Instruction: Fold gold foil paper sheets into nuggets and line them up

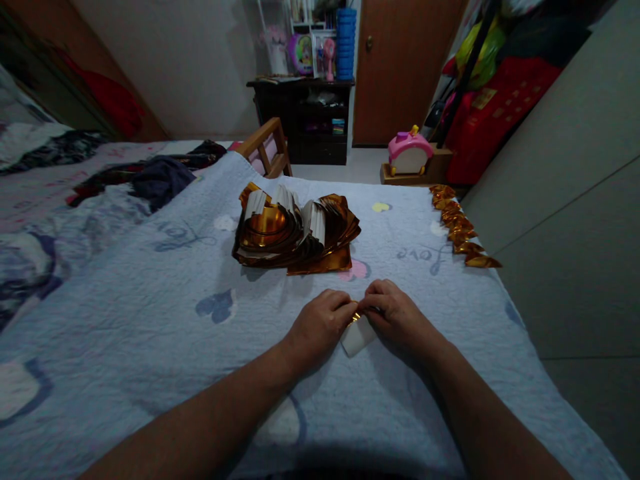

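Note:
A sheet of gold foil paper [357, 337], pale side mostly showing, lies partly folded on the bedspread between my hands. My left hand [323, 325] pinches its far left edge, where a strip of shiny gold shows. From the other side my right hand [393, 308] grips the same far edge, its fingers curled close to the left thumb. The fingers hide the top fold. Beyond the hands sits a thick, bent stack of gold foil papers [270, 230], fanned into curls. At the right edge lies a row of folded gold paper pieces [457, 227].
The blue bedspread [150, 340] with hearts covers the surface. Clothes [163, 180] are heaped at the left. A wooden chair [267, 143] stands past the far edge, near a dark cabinet [300, 120]. A pink toy case [410, 152] is at the back right.

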